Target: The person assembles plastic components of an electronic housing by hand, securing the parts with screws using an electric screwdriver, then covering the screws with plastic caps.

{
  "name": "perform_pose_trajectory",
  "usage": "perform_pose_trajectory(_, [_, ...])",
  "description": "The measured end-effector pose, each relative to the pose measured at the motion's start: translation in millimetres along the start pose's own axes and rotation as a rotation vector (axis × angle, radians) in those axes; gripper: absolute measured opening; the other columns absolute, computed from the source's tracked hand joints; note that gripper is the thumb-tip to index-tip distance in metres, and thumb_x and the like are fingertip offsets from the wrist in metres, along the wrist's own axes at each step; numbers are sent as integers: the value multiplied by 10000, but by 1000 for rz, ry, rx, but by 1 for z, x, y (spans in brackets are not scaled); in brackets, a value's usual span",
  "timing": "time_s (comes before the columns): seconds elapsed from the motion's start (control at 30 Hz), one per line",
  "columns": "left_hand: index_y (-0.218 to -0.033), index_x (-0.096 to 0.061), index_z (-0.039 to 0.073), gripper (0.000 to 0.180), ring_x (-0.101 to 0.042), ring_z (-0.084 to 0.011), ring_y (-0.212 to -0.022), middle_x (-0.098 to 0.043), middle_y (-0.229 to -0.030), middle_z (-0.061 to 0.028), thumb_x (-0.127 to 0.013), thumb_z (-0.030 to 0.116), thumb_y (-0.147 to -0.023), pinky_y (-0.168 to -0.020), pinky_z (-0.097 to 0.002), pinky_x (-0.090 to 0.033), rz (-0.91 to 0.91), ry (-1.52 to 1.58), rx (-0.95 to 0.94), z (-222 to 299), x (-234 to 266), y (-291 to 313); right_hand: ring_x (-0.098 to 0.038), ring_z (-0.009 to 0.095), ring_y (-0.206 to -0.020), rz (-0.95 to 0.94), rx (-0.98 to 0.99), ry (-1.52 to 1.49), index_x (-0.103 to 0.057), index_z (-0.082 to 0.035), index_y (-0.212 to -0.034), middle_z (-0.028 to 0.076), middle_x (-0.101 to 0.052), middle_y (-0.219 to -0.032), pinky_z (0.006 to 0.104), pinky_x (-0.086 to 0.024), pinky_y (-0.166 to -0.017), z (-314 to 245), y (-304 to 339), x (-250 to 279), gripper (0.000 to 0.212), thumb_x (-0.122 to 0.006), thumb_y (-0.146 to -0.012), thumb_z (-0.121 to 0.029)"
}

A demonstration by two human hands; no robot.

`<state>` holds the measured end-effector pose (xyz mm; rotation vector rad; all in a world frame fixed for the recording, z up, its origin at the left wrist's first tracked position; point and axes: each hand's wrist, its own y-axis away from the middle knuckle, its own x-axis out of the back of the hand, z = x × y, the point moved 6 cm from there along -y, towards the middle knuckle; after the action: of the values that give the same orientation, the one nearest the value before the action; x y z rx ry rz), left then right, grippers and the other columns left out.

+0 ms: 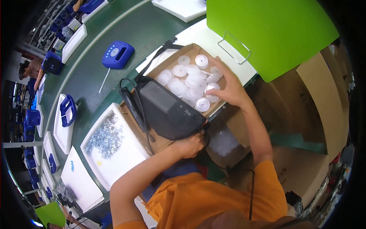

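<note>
Holding a loose heap of small shiny metal pieces (105,139), a shallow white tray (131,154) is sitting left of the work. Next over, a black mesh pouch (169,108) is lying across the left part of a cardboard box (161,144). Left hand (190,146) is curling in at the pouch's lower end; cannot tell whether it is gripping pouch, cord or box edge. White discs (192,82) are lying loose in the box beyond the pouch, many overlapping. Right hand (232,87) is spreading wide at the box's right side, thumb and fingers apart around the nearest discs; contact is not showing clearly. Judging from this, the step in hand is reaching among the discs; lifting any would be calling for drawing thumb and fingers together, clear of the box wall.
</note>
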<state>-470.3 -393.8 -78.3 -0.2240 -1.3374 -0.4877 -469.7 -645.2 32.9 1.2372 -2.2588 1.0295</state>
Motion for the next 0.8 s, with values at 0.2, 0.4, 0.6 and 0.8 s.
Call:
perform_pose_trajectory(0.2, [-1178, -795, -80, 521, -672, -446, -1333, -774, -1253, -248, -695, 330, -872, -1365, -608, -300, -66, -162, -68, 2, -6, 8, -528, 94, -774, 818, -229, -378, -629, -25, -906, 3, -591, -851, 271, -446, -709, 59, 142, 35, 205, -678, -1100, -69])
perform_pose_trajectory(0.4, [-1044, -827, -46, 432, -701, -436, -1295, -782, -1199, -276, -635, 315, -904, -1392, -605, -284, -42, -180, -17, 1, 20, -2, -665, 275, -665, 407, -784, -185, -767, 1, -982, 109, -700, -753, 365, -526, -644, 129, 324, -122, 250, -677, -1066, -216])
perform_pose_trajectory(0.6, [-1018, -838, -50, 405, -576, -442, -1479, -783, -1174, -252, -651, 275, -863, -1431, -675, -173, -67, -161, 15, 2, 27, 2, -684, 472, -1331, -774, -1014, 85, -764, -77, -1366, 270, -692, -1435, 553, -574, -1123, 215, 413, -303, 515, -777, -967, -403])
perform_pose_trajectory(0.8, [-1041, -863, 11, 416, -602, -415, -1471, -797, -1260, -198, -619, 311, -888, -1422, -663, -226, -170, -180, 5, 4, 23, 0, -215, 608, -1671, -979, -1090, 344, -515, -245, -1704, 271, -268, -1833, 890, -340, -1185, 263, 495, -333, 867, -796, -949, -566])
